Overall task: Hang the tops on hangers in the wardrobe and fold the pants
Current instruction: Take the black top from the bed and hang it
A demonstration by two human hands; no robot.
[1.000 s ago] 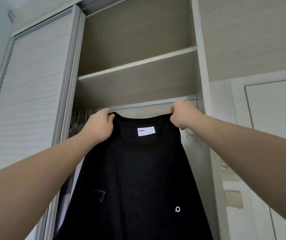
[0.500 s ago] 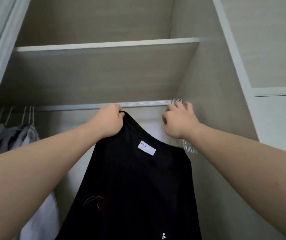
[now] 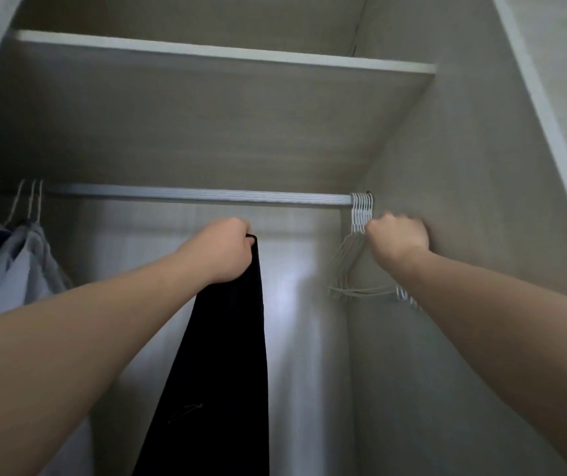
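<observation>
The left hand point(image 3: 222, 250) is gripping one black top point(image 3: 220, 355), hanging below the rail's point(image 3: 192, 195) middle. The right hand point(image 3: 397, 235) is fisted against a bunch of white hangers point(image 3: 361, 214), too tightly packed to count, at the rail's right end. Grey clothes point(image 3: 17, 262) are hanging at its left end.

The wardrobe interior is dim and grey, its upper shelf point(image 3: 227, 56) catching the most light along its front edge. A pale glare streaks the back panel point(image 3: 295, 269) just right of the black top point(image 3: 227, 355), which reads as a flat, detail-free dark shape. The right hand point(image 3: 397, 237) is motion-blurred. Wide-angle distortion bends the side walls outward toward the edges.
</observation>
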